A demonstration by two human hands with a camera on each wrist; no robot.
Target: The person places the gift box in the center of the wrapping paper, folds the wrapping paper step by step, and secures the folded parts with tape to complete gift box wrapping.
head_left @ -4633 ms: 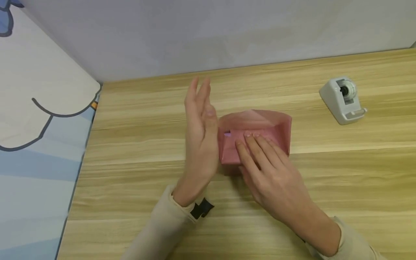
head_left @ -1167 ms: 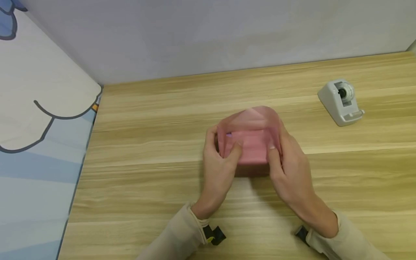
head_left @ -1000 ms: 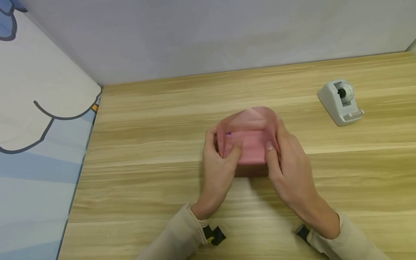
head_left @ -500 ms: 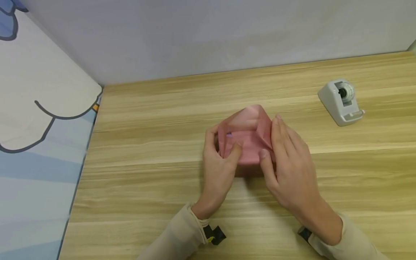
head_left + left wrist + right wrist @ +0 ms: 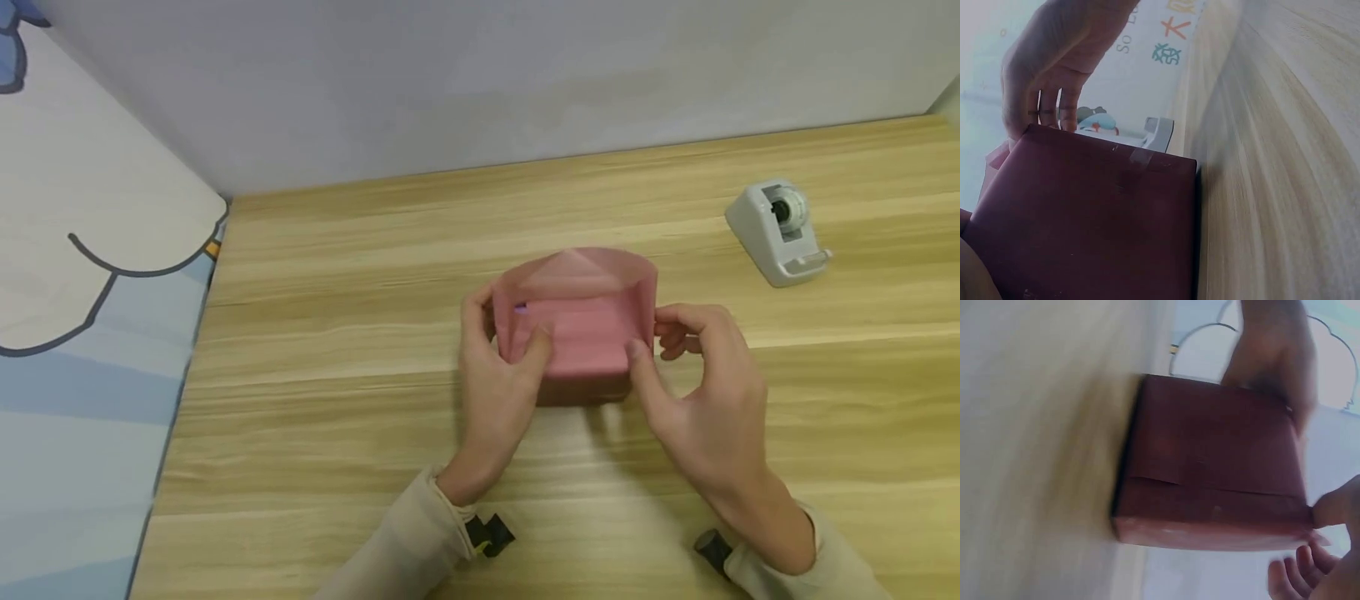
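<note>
A box wrapped in pink paper [image 5: 583, 333] stands on the table, its paper flaps raised at the back and both sides. A small purple patch shows at a gap near its back left corner. My left hand [image 5: 498, 387] grips the left side, thumb on top and fingers outside. At the right, my right hand [image 5: 712, 400] pinches the side flap near the front corner, thumb inside and fingers outside. The box's dark red front [image 5: 1091, 219] fills much of the left wrist view, with a clear tape strip [image 5: 1141, 157]. A paper seam [image 5: 1210, 486] crosses the front in the right wrist view.
A grey tape dispenser [image 5: 776, 233] with a roll of clear tape stands at the back right of the wooden table [image 5: 322, 333]. A pale wall [image 5: 480, 83] runs behind the table, and a cartoon-printed panel [image 5: 90, 333] borders its left side.
The right hand first pressed on the top, then folded the right flap inward. It has now moved outward and the flap stands up again. The left hand has come to grip the left side.
</note>
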